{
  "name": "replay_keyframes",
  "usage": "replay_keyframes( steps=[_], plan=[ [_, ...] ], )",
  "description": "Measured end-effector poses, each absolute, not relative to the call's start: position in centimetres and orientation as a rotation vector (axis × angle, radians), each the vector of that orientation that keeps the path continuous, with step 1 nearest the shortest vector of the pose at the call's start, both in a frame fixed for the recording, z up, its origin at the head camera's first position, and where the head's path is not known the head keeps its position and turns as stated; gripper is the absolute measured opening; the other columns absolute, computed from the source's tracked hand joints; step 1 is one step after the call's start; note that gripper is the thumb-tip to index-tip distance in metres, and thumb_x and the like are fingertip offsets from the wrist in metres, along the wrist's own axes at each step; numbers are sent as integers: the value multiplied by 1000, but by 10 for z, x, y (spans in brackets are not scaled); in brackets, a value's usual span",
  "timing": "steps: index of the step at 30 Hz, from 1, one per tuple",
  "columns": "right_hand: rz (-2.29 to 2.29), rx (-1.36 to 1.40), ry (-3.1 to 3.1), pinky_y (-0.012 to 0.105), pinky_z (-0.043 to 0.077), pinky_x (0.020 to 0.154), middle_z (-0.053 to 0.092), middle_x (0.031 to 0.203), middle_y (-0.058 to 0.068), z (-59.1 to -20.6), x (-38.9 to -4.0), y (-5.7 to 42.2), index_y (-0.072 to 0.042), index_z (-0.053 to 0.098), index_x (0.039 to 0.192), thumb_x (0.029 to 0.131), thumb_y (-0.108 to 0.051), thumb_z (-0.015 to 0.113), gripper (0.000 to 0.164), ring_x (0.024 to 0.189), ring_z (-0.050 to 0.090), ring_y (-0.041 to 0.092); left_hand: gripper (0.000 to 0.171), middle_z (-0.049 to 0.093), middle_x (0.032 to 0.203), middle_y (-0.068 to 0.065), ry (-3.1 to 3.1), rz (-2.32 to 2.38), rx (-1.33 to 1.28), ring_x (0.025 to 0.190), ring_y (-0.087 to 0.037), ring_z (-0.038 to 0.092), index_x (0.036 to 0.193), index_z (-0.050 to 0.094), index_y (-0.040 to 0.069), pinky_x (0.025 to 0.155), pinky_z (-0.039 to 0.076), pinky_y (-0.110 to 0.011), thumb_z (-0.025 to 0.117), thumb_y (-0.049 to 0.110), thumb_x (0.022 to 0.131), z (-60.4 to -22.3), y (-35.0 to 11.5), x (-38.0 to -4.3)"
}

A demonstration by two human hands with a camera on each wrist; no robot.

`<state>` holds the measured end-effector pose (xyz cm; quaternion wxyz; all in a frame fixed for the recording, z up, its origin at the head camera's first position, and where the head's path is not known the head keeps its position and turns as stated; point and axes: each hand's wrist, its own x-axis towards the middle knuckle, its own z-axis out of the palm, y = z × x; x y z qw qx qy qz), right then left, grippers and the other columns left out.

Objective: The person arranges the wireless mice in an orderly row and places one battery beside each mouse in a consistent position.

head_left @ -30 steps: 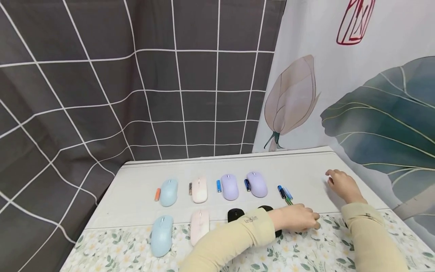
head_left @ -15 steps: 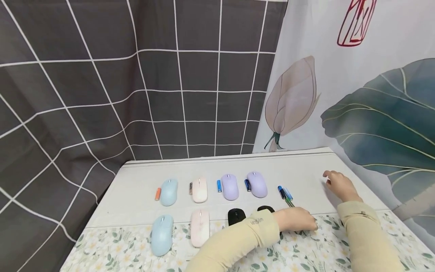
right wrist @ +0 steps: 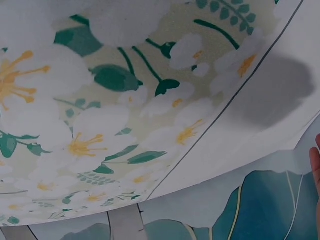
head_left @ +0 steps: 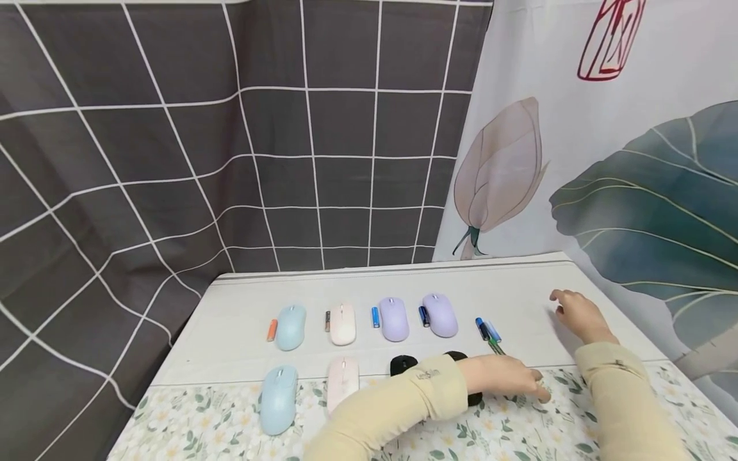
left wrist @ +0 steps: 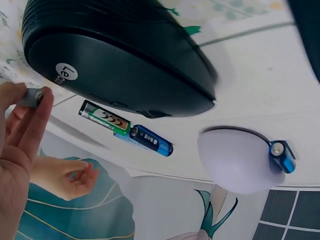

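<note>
My left hand [head_left: 506, 376] reaches across to the right, above the flowered cloth. Between its thumb and fingertips it pinches a small grey battery [left wrist: 32, 98], seen partly from one end. Close by that hand, a black mouse [left wrist: 115, 60] fills the upper part of the left wrist view; in the head view the left arm covers much of it. Beside it lie a green battery [left wrist: 103, 115] and a dark blue battery [left wrist: 152, 140]. My right hand [head_left: 581, 316] hovers over the right side of the white mat, fingers loosely bent and holding nothing.
Along the back row lie a light blue mouse [head_left: 291, 327], a cream mouse [head_left: 343, 324] and two lilac mice [head_left: 394, 319], each with a battery at its left. Nearer are another light blue mouse [head_left: 278, 400], a pink mouse [head_left: 343, 382] and a second black mouse [head_left: 402, 365].
My left hand has moved slightly right, and its fingertips show farther out. The right hand stays nearly in place, and the head view has shifted a little.
</note>
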<state>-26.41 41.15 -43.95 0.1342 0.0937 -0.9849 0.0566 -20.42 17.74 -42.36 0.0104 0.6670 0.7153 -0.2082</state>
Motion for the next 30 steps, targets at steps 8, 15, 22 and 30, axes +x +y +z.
replay_keyframes(
  steps=[8,15,22,30],
  plan=[
    [198,307,-2826,52,50,66,62,83,27,-445,-267,409,10,58,93,71,14,63,22,76,60,43,48,40,147,5,2246,-542,1958,116,-3,56,141,41,33,97,41,-7,47,13,97,-409,157,-204],
    [204,302,-2842,52,50,67,63,87,29,-447,-267,409,10,58,92,70,17,62,23,80,60,45,50,47,140,6,2267,-624,2020,119,-1,52,144,36,21,96,40,-5,51,16,97,-402,137,-197],
    [228,300,-2866,53,51,70,63,89,29,-441,-269,407,9,58,91,71,15,65,21,81,61,45,55,52,117,11,2204,-544,2153,102,0,51,132,44,18,89,42,-7,66,38,86,-405,111,-182],
    [240,428,-2803,54,50,72,63,90,27,-437,-276,384,8,60,94,71,15,64,24,85,60,46,56,53,110,12,2276,-545,2203,93,0,49,131,47,17,81,42,-6,62,47,86,-401,65,-171]
  ],
)
